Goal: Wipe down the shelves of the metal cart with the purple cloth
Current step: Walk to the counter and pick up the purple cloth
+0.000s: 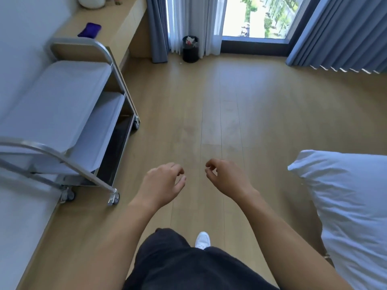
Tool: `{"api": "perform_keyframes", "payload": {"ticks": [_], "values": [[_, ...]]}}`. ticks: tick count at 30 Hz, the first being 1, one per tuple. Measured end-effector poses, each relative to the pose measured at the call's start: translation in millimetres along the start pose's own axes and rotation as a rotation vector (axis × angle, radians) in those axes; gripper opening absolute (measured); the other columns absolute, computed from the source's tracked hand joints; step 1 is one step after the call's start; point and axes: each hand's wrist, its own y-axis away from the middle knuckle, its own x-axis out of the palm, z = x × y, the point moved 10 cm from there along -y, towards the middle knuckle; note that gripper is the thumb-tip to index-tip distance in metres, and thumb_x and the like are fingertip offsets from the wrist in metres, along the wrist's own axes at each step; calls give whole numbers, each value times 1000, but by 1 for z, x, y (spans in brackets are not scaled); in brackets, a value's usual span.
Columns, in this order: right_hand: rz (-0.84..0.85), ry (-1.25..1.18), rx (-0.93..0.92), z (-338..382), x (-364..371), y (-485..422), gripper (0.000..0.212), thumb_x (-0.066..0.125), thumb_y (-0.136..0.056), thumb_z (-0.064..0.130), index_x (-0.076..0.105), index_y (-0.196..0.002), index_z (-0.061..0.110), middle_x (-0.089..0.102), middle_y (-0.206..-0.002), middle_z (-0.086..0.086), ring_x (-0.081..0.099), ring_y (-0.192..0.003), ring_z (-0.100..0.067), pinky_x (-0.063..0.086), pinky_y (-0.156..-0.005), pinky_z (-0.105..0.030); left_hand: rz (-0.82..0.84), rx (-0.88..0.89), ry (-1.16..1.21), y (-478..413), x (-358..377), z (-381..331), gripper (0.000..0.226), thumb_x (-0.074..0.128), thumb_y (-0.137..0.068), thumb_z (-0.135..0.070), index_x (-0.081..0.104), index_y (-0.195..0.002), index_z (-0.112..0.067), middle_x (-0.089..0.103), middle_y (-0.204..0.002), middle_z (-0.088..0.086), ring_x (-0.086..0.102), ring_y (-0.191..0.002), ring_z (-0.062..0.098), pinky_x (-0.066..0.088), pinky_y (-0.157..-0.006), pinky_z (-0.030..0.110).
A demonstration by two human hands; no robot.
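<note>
Cloth position: purple cloth point(89, 29) lies on wooden counter point(117, 24), well ahead and to the left of both hands, just past the far end of metal cart point(83, 41); its long axis runs roughly along the counter. Left hand point(165, 181), the nearer, and right hand point(225, 176): fingers loosely curled, holding nothing. Likely next: a left-hand reach. Writing, brands: none legible.

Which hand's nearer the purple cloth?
Left. Left hand hangs over the floor nearer the metal cart; purple cloth lies beyond it on the ledge. Right hand is farther right.
</note>
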Motion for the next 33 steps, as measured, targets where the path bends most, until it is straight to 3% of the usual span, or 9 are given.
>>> {"api": "perform_keyframes", "payload": {"ticks": [9,15,23,28,33], "values": [[33,7,-17,-1,-21,-176,26,48,-95,37,63,-112,25,68,-106,10,63,-96,-11,53,-78,-32,38,-29,-25,-179,-5,59,26,50,-96,-39,65,-110,-22,65,-106,-8,64,-94,15,44,-73,30],[160,-2,-54,21,-29,-311,26,50,-96,36,63,-112,22,68,-105,8,62,-92,-11,55,-81,-36,127,-13,48,-312,-8,119,30,49,-97,-41,60,-120,-24,63,-116,-9,61,-104,13,48,-80,30],[35,22,23,30,-77,-462,22,48,-94,35,66,-101,26,69,-98,10,63,-88,-11,55,-75,-36,108,12,41,-455,-57,175,30,49,-97,-41,61,-118,-24,63,-115,-8,62,-104,15,52,-84,34],[71,53,-18,48,-81,-562,24,44,-95,37,65,-101,28,67,-99,14,62,-85,-9,51,-67,-28,131,-62,57,-527,-61,226,30,48,-96,-42,60,-117,-24,62,-114,-10,61,-105,14,51,-85,34],[102,90,-84,52,-97,-683,24,45,-95,35,66,-103,26,68,-100,12,62,-87,-11,49,-69,-28,124,-159,27,-624,-66,272,30,48,-97,-42,60,-117,-25,62,-114,-9,61,-105,15,49,-82,31]]}}
